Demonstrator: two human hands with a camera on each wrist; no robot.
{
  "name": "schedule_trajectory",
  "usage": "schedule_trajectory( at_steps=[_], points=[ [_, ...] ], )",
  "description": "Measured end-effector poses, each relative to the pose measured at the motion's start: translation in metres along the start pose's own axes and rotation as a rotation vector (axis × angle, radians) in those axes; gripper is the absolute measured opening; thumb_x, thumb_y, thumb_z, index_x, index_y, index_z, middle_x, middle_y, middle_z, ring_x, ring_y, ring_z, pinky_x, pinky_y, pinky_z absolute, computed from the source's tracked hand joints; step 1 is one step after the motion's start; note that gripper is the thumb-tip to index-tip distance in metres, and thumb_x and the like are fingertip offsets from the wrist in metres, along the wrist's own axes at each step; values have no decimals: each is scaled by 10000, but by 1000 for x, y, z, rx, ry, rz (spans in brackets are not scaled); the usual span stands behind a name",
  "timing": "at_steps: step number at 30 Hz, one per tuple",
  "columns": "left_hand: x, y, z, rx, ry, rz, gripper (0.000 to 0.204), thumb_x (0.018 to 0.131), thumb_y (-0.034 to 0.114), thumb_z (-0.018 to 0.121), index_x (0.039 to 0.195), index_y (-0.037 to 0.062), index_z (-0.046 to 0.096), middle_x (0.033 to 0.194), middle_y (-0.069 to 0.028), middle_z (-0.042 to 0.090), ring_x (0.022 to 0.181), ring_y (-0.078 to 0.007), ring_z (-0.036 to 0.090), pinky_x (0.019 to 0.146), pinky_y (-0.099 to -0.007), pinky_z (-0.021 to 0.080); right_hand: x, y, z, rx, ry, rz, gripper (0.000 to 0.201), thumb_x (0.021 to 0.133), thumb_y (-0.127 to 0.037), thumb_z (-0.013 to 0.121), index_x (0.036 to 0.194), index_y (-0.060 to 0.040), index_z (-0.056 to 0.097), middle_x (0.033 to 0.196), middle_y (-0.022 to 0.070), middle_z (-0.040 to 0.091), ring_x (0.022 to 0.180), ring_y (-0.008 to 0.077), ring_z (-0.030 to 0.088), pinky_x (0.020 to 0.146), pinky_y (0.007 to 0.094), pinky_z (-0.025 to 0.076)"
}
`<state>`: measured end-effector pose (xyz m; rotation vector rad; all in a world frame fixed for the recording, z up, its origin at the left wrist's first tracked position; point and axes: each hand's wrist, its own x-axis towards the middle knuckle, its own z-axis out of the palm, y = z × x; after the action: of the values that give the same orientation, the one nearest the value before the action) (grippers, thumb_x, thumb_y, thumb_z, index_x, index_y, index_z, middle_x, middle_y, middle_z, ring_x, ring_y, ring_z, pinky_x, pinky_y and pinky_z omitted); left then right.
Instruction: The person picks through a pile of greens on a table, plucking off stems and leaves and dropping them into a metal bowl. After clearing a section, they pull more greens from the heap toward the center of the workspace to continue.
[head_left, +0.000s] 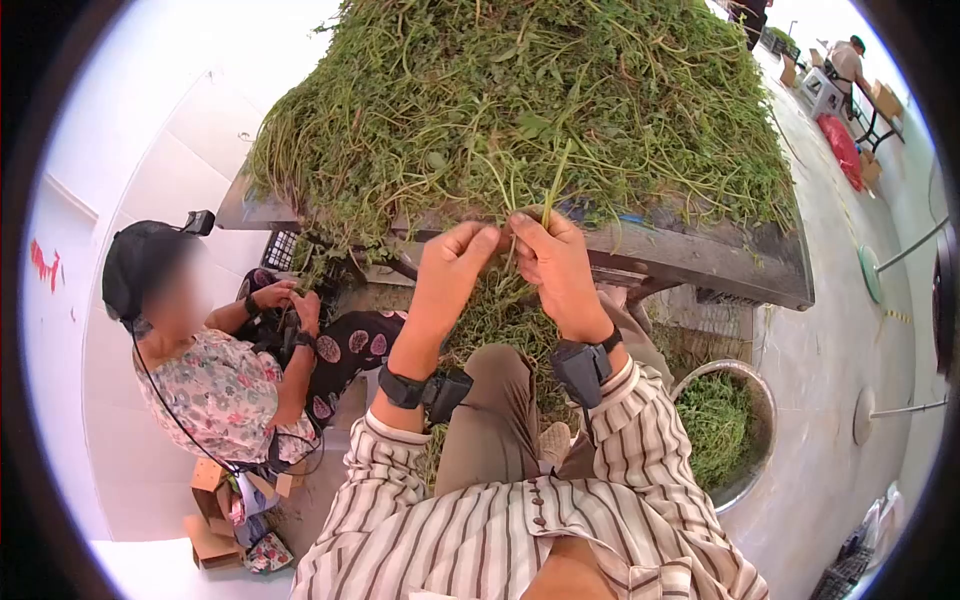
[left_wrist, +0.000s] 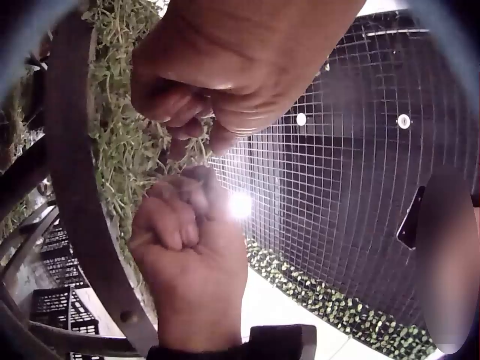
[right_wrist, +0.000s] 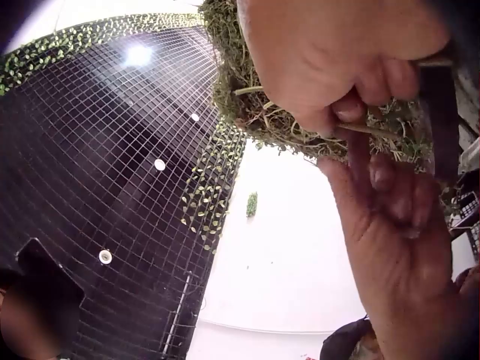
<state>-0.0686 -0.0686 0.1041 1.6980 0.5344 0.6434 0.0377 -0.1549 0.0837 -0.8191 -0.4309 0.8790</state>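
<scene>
My right hand [head_left: 557,262] pinches a few thin green herb stems [head_left: 560,180] between thumb and forefinger, just in front of the heap's near edge. The stems point up and away from me. Close against it on the left, my left hand [head_left: 452,268] has thumb and forefinger together at the stems' lower part. The fingertips of both hands nearly meet. In the left wrist view my right hand [left_wrist: 187,247] has curled fingers below my left hand [left_wrist: 225,67]. A pale stem [right_wrist: 371,133] shows under my right hand [right_wrist: 337,60] in the right wrist view.
A big heap of green herbs [head_left: 520,100] covers the table [head_left: 690,258]. At left a seated person [head_left: 220,370] works with both hands. A metal basin [head_left: 765,420] holding greens stands at right. Cardboard boxes [head_left: 208,500] lie at lower left.
</scene>
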Motion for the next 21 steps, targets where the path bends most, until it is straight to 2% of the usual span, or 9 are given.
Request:
schedule_trajectory(
  at_steps=[4,8,10,13,15,17,19,20,21],
  points=[
    [7,-2,-11,-230,-48,-161,256,878,292,585,788,53,579,552,79,353,451,-15,270,415,-191,197,-3,4,0,-77,-88,18,110,868,-172,561,867,-63,575,610,-84,422,468,-5,317,403,171,227],
    [12,-8,-10,-336,-56,-177,251,873,280,592,808,38,590,544,76,363,445,-19,272,412,-190,194,-4,11,4,-181,-131,41,125,868,-179,548,844,-58,572,604,-85,421,482,-7,334,417,180,240],
    [17,-17,-14,-388,5,-171,226,855,242,618,899,23,647,544,81,386,439,-12,289,406,-186,203,-3,13,4,-205,-141,42,131,866,-183,548,833,-58,570,597,-85,420,486,-8,341,421,183,243],
    [20,-22,-18,-445,100,-149,188,845,185,621,875,0,641,555,69,402,437,-23,298,404,-191,207,-2,17,4,-186,-182,95,62,868,-132,546,842,-77,559,584,-94,396,447,-14,294,400,168,205],
    [30,-24,-25,-467,133,-128,199,852,188,610,886,-8,618,558,64,395,444,-32,300,406,-199,208,-4,16,6,-295,-182,118,127,847,-169,555,783,-59,552,575,-78,415,484,2,349,435,182,250],
    [42,-27,-30,-486,167,-104,210,859,192,599,897,-15,595,562,60,388,450,-41,302,408,-207,209,-1,15,8,-265,-181,117,131,845,-171,558,777,-60,550,577,-75,420,485,4,352,435,182,252],
    [53,-39,-33,-656,214,-56,197,863,153,584,895,-41,602,561,51,391,437,-42,282,400,-205,206,-4,14,10,-228,-169,119,135,843,-173,561,771,-60,548,579,-72,424,485,6,356,434,181,253],
    [64,-47,-42,-748,312,-111,226,875,177,574,930,-42,586,567,46,373,443,-46,271,400,-207,209,-7,12,10,-253,-203,141,115,843,-156,558,772,-66,542,564,-77,401,462,5,329,423,185,232],
    [72,-49,-56,-748,306,-110,226,875,177,574,930,-42,586,567,46,373,443,-46,271,400,-207,209,-11,10,11,-282,-237,159,98,842,-138,555,772,-72,535,549,-83,379,440,4,302,411,188,210]
  ],
)
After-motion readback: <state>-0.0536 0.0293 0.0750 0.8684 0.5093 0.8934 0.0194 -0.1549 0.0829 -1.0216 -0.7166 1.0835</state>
